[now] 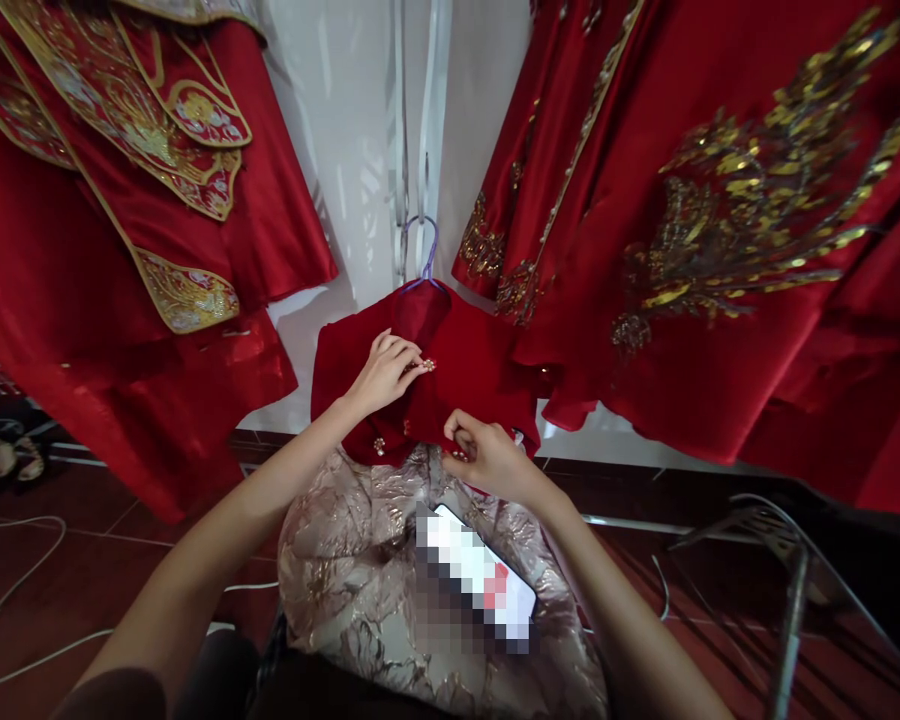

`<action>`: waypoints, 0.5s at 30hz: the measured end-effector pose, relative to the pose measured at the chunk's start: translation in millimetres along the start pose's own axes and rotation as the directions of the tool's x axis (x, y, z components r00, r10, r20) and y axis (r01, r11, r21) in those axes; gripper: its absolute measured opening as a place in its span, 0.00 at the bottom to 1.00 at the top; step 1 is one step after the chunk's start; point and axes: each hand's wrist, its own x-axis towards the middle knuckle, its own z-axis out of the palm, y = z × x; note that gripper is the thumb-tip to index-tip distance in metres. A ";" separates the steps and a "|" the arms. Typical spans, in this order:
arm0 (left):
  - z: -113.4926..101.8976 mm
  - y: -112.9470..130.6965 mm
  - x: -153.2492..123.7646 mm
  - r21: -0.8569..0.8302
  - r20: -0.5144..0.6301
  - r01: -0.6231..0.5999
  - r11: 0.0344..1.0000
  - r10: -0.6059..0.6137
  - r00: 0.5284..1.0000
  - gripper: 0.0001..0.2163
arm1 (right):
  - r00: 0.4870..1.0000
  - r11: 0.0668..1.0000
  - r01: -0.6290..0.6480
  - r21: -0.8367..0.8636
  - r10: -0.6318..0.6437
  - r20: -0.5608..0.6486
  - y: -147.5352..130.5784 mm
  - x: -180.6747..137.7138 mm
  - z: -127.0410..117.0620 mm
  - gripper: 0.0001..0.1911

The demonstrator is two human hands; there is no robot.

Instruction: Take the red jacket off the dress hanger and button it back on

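Jacket point(480, 350) in red hangs from a purple hanger point(434, 240); at its front the left hand point(388, 375) pinches a jeweled button point(430, 366). By the jacket's hem the right hand point(491, 455) curls, its grip unclear; below lies a smartphone point(487, 570).

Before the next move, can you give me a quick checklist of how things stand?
1. Purple hanger in the neck of the red garment: ok.
2. Left hand at a beaded ornament: ok.
3. Right hand by the garment's lower edge: ok.
4. Right hand gripping something: cannot tell.
5. Phone apart from both hands, on patterned fabric: ok.
6. Phone screen readable: not ok, pixelated.
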 end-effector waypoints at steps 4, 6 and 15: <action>6.8 -0.7 -2.5 0.031 -0.039 -0.022 0.999 0.023 0.999 0.06 | 1.000 1.000 0.003 -0.007 -0.003 -0.001 -2.5 -0.2 2.9 0.11; 12.0 -2.3 -4.7 0.021 -0.070 -0.017 1.000 0.018 0.997 0.07 | 1.000 1.000 0.004 -0.002 -0.004 -0.002 -2.8 0.4 3.7 0.11; 18.4 -9.5 -6.9 0.052 -0.063 -0.081 0.995 0.084 0.994 0.09 | 0.999 0.998 0.041 -0.037 -0.041 0.013 -9.1 -3.8 2.7 0.10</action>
